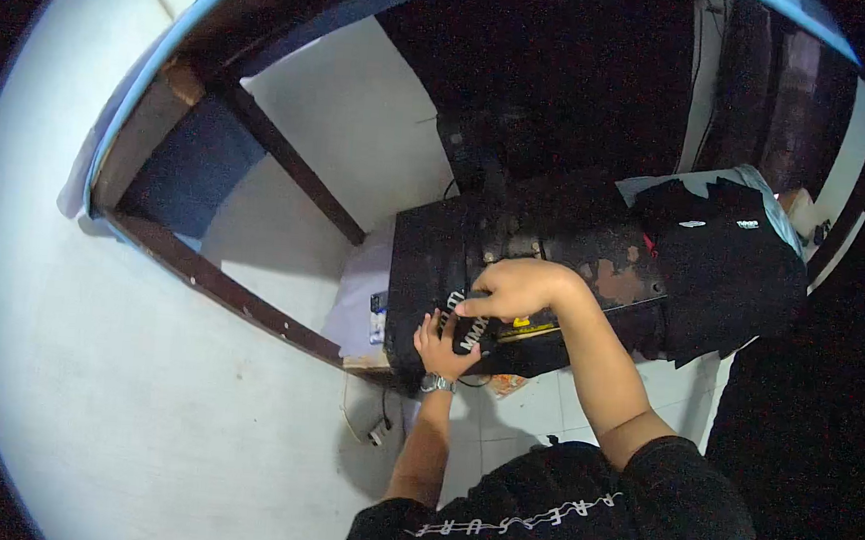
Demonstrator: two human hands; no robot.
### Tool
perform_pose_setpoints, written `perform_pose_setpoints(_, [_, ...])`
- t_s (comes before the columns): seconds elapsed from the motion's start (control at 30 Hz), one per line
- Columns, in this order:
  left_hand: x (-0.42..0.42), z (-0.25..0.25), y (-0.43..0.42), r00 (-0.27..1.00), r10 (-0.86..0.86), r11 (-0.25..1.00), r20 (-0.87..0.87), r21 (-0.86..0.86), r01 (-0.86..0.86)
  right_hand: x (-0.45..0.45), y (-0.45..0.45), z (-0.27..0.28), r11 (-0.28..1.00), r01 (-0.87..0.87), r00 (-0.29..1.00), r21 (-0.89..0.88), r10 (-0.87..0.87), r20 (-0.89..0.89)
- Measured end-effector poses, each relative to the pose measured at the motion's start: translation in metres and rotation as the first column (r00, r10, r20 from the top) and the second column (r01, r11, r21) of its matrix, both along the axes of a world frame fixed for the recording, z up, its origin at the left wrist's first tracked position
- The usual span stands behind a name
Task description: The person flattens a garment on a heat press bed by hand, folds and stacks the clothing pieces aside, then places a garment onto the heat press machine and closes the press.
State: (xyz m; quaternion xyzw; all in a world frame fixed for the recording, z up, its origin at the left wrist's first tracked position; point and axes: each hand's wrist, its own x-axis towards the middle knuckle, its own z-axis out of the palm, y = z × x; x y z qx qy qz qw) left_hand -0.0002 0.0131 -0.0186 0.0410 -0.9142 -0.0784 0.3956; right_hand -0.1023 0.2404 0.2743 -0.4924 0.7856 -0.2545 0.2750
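Note:
A black cloth (pixel 428 260) with white lettering, apparently a garment, lies on the near left end of a dark worn surface. My left hand (pixel 444 349), with a metal watch (pixel 436 382) at the wrist, rests on the cloth beside the lettering, its fingers spread. Just right of it, my right hand (pixel 516 288) is closed over the cloth with the fingers curled down. Something dark shows under those fingers, but I cannot make out whether it is cloth or a tool. A small yellow patch (pixel 521 322) is visible below the right hand.
More black garments (pixel 711 224) with small white marks lie at the right. The dark surface (pixel 622 283) has rusty, peeling patches. A blue-and-white packet (pixel 378 318) sits at its left edge. A wooden frame (pixel 249 312) stands at the left, and a cable plug (pixel 379 430) hangs below.

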Motion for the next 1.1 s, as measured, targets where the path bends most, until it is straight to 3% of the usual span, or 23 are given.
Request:
perform_pose_setpoints(0.27, [-0.001,0.002,0.001,1.000,0.012,1.000,0.026,-0.009,-0.012,-0.001,-0.001,-0.009,0.997,-0.030,0.992,-0.078,0.020,-0.125])
perform_pose_setpoints(0.47, [-0.002,-0.001,-0.001,1.000,-0.023,0.999,-0.017,-0.033,0.022,-0.007,0.000,-0.016,0.998,-0.027,0.998,-0.050,0.024,-0.058])
perform_pose_setpoints(0.8, [0.000,0.002,0.000,0.999,-0.007,1.000,0.049,0.024,0.006,-0.005,-0.001,-0.013,0.997,-0.015,0.991,-0.076,0.005,-0.131])
perform_pose_setpoints(1.1, [-0.002,-0.003,-0.001,1.000,-0.006,1.000,0.014,0.021,0.006,-0.003,0.002,0.000,1.000,-0.019,0.999,0.008,0.019,0.042])
